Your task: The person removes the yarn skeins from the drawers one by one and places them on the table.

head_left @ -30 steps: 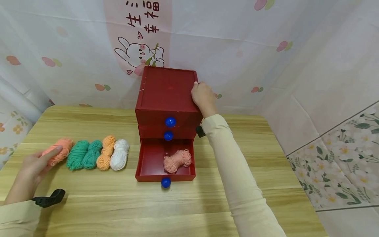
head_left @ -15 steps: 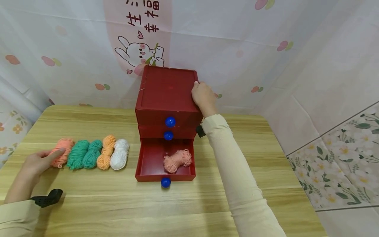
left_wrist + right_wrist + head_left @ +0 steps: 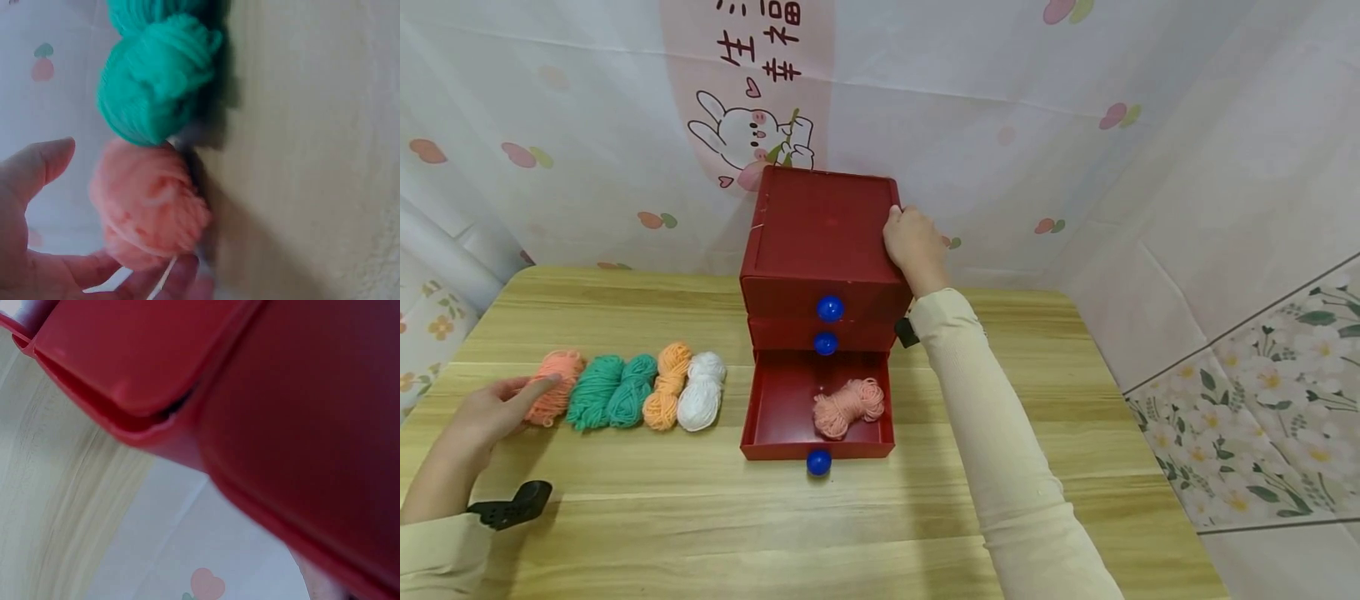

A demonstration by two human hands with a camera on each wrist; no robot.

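At the left end of a row of yarn skeins lies a salmon skein [image 3: 555,390], against a green skein [image 3: 597,392]. My left hand [image 3: 484,418] is beside the salmon skein; in the left wrist view its thumb [image 3: 53,159] stands apart from the yarn while the other fingers touch the near side. My right hand [image 3: 916,247] grips the right top edge of a red drawer cabinet [image 3: 827,225], mostly out of sight in the right wrist view. The cabinet's bottom drawer [image 3: 775,451] is pulled out, with a pink skein [image 3: 848,408] inside at the right.
Right of the first green skein lie another green skein [image 3: 631,392], an orange skein [image 3: 667,387] and a white skein [image 3: 702,392]. Blue knobs [image 3: 830,308] stick out from the drawer fronts. A patterned curtain [image 3: 1000,167] hangs behind the wooden table [image 3: 1037,417].
My left hand has moved the salmon skein right, up against the green one, and has since drawn back slightly left. The right hand stays at the cabinet's edge.
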